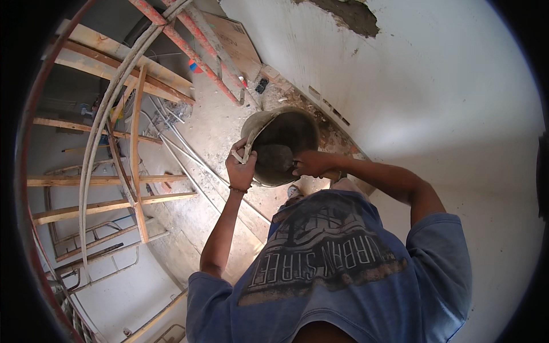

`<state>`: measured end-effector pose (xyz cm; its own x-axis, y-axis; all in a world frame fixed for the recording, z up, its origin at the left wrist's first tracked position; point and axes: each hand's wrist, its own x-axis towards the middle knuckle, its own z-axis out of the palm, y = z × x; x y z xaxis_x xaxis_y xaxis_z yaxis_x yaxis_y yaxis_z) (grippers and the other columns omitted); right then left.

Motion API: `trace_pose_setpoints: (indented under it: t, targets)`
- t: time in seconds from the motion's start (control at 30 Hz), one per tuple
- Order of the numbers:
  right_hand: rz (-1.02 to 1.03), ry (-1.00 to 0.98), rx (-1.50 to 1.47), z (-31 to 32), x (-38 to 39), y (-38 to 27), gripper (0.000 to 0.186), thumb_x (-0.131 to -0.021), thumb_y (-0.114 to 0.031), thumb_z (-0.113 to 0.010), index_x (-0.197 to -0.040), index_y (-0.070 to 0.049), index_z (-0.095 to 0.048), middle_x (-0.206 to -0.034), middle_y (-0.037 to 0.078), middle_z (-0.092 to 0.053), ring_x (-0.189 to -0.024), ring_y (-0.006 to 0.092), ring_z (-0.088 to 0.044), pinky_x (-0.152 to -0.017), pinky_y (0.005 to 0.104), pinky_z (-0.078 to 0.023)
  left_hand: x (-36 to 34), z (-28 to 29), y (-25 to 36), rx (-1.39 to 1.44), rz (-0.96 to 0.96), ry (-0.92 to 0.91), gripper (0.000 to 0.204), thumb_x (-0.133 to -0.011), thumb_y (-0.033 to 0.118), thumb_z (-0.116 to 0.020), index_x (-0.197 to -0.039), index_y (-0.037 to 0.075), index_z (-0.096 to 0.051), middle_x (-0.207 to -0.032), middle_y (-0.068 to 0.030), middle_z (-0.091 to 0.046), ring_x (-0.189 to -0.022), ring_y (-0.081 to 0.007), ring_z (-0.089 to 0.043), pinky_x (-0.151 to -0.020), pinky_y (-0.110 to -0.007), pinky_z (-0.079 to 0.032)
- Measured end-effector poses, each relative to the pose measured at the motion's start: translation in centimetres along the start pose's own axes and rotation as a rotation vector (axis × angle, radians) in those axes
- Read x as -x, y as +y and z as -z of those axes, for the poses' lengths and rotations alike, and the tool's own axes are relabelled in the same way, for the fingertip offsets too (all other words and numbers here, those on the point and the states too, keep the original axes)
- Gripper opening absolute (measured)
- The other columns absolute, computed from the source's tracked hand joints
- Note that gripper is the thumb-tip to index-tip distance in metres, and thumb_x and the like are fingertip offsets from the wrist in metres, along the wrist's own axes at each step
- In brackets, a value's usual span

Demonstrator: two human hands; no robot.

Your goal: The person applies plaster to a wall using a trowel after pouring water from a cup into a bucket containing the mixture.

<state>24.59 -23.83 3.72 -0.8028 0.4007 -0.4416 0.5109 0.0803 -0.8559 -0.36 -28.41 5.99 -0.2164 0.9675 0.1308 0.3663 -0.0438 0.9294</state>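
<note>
A grey, mortar-stained bucket (pixel 303 127) is in front of me, tilted so that its mouth faces me. My left hand (pixel 242 170) is closed on the left side of its rim, with the fingers wrapped over the edge. Inside the mouth is the dark, rounded blade of a trowel (pixel 274 156). My right hand (pixel 312 164) is closed at the near end of that trowel, its handle mostly hidden by the fingers. The bucket's inside is dark, and its contents are hard to make out.
A white wall (pixel 434 103) with a broken patch (pixel 349 16) rises on the right. Red scaffold poles (pixel 197 43) stand ahead. Wooden planks (pixel 137 154) and metal pipes (pixel 183 151) are on the left. Rubble (pixel 337 131) lies along the wall's foot, near a small black object (pixel 261 86).
</note>
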Motion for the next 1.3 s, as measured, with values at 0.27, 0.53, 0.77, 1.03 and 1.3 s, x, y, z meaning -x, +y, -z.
trace_pose_setpoints:
  t: [0.27,0.53,0.77,1.03,1.3]
  targets:
    - [0.076,0.143,-0.047,3.4,5.8,-0.2,0.061,-0.091,-0.046,-0.054,-0.132,-0.002,-0.043,-0.097,0.017,-0.06,-0.091,0.0268,-0.059,-0.08,0.0376,-0.048,-0.2,1.4,-0.5,0.173,0.35,0.299,0.048,-0.094,0.048,-0.051,-0.084,0.001,-0.059,-0.066,0.0075,-0.041,-0.063,-0.0049,-0.033,-0.054,-0.024,-0.028]
    - [0.07,0.226,0.318,12.8,8.7,-4.8,0.052,-0.087,-0.044,-0.058,-0.118,-0.001,-0.058,-0.116,0.02,-0.059,-0.112,0.0323,-0.055,-0.094,0.039,-0.042,4.3,1.1,-8.2,0.208,0.496,0.558,0.05,-0.089,0.046,-0.061,-0.099,-0.002,-0.066,-0.073,0.0021,-0.055,-0.063,-0.0084,-0.044,-0.055,-0.027,-0.038]
    - [0.197,-0.081,-0.064,23.2,5.2,-12.0,0.035,-0.093,-0.032,-0.056,-0.101,0.001,-0.062,-0.064,0.002,-0.052,-0.052,0.0089,-0.047,-0.047,0.0245,-0.041,11.3,0.3,-9.8,0.126,0.627,0.717,0.046,-0.084,0.04,-0.069,-0.091,-0.005,-0.067,-0.076,-0.0022,-0.061,-0.066,-0.0113,-0.048,-0.059,-0.03,-0.041]
    - [0.22,0.587,-0.542,38.8,-0.9,-1.3,0.03,-0.094,-0.035,-0.05,-0.088,-0.007,-0.056,-0.066,-0.002,-0.049,-0.048,0.0065,-0.043,-0.043,0.0221,-0.039,14.5,-1.5,-11.5,0.253,0.599,0.8,0.035,-0.074,0.018,-0.078,-0.096,-0.008,-0.066,-0.083,-0.0072,-0.064,-0.067,-0.015,-0.055,-0.061,-0.031,-0.045]
    - [0.052,0.431,-0.442,15.5,8.5,4.0,0.033,-0.093,-0.034,-0.053,-0.108,-0.004,-0.056,-0.083,0.004,-0.057,-0.066,0.0125,-0.057,-0.055,0.0261,-0.049,10.9,1.6,-8.4,0.071,0.595,0.619,0.029,-0.079,0.013,-0.067,-0.102,-0.006,-0.066,-0.09,-0.0127,-0.069,-0.08,-0.0197,-0.064,-0.074,-0.033,-0.051]
